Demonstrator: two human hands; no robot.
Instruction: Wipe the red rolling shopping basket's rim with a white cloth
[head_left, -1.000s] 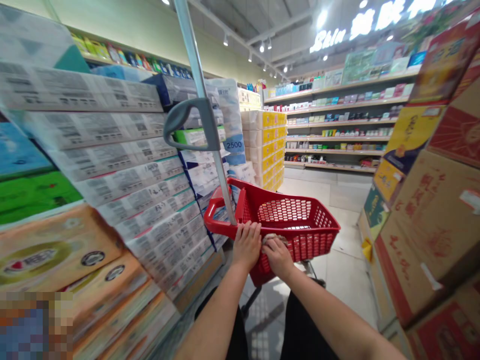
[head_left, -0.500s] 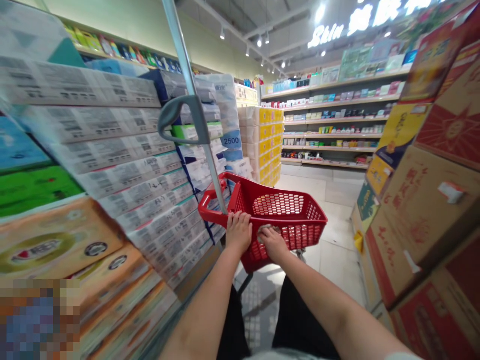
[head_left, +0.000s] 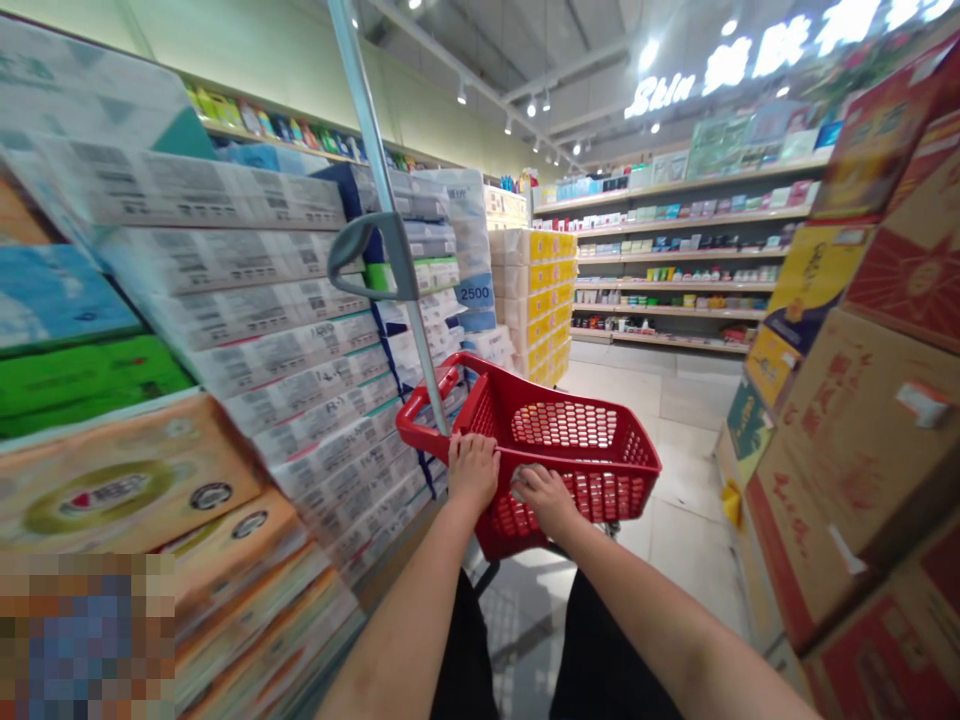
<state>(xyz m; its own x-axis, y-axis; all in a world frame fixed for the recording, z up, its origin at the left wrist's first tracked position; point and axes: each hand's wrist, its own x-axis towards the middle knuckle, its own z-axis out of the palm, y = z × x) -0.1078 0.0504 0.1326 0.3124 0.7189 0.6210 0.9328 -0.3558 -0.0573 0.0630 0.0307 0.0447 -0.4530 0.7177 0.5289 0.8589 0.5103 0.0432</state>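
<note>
A red plastic shopping cart (head_left: 570, 395) stands in front of me, its basket pierced with honeycomb holes. My left hand (head_left: 472, 468) lies over the near rim close to the cart's handle, fingers curled on the edge. At the near outer wall of the basket, my right hand (head_left: 546, 498) presses a small crumpled greyish cloth (head_left: 518, 482), mostly covered by the fingers. A silver pole (head_left: 367, 110) with a grey loop grip (head_left: 397, 255) rises from the cart's handle end. What I can see of the basket's inside holds no goods.
Stacked white paper packs (head_left: 247, 260) and orange tissue packs (head_left: 135, 480) wall the left side. Cardboard cartons (head_left: 862, 430) line the right. Yellow-and-white packs (head_left: 551, 300) stand beyond the cart, before shelves of small goods (head_left: 690, 245). Pale floor tiles (head_left: 690, 510) run between.
My view has shifted slightly, so the surroundings sit a little lower and further right. The right hand and cloth have moved slightly along the cart's side wall. The left hand stays on the rim.
</note>
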